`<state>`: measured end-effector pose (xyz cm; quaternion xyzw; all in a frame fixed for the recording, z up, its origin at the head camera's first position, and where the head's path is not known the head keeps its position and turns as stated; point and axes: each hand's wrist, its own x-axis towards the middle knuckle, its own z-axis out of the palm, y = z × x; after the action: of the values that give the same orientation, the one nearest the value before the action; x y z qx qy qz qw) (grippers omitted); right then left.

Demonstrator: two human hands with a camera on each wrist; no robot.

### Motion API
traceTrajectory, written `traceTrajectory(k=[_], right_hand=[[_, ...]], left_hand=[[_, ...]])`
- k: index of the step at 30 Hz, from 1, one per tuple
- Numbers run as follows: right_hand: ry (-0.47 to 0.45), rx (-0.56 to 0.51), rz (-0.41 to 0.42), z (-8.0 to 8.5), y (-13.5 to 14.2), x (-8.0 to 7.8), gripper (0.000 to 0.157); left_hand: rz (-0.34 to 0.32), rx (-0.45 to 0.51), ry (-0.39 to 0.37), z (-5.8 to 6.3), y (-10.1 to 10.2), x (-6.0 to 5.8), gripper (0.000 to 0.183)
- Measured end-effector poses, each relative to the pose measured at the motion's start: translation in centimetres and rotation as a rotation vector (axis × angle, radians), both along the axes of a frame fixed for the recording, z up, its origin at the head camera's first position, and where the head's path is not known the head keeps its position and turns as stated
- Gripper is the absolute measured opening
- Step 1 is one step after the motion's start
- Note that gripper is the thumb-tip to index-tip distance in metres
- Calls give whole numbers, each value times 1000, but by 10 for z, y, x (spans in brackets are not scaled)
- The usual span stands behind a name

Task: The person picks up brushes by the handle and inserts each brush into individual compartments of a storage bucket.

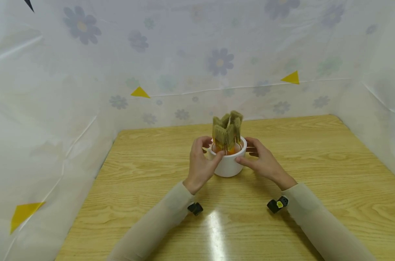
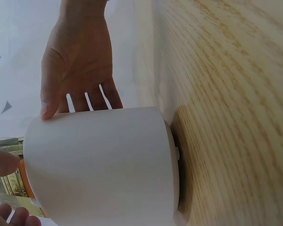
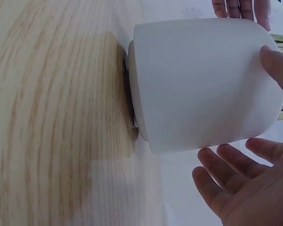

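A white round pot (image 1: 228,167) stands upright near the middle of the table, small feet under its base. Several flat paintbrushes (image 1: 224,133) stick up out of it, khaki bristles on top, with gold ferrules and orange handles (image 2: 26,179) partly showing. My left hand (image 1: 202,159) holds the pot's left side, its thumb at the near rim. On the opposite side, my right hand (image 1: 265,161) grips the pot, thumb on the near wall and fingertips (image 3: 207,155) against its side. The lower parts of the brushes are hidden inside the pot.
The wood-grain table (image 1: 145,156) spreads around the pot. Behind it hangs a pale flowered sheet (image 1: 184,61), with yellow triangles (image 1: 140,92) on it. Plastic sheeting (image 1: 37,127) closes off the left side. Small dark devices (image 1: 277,204) sit at both wrists.
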<state>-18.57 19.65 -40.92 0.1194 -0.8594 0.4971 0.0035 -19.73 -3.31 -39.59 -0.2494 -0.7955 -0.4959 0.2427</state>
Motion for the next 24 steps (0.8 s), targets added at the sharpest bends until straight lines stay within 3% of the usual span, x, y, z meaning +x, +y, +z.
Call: traceTrajectory(k=[15,24], right_hand=[[-5,20,-2,2,-1,0,86],[-5,21,-10,3,4,0,91]], left_hand=[[39,15,1,-3,-15,4,45],[53,4,18,-3,-29,0,41]])
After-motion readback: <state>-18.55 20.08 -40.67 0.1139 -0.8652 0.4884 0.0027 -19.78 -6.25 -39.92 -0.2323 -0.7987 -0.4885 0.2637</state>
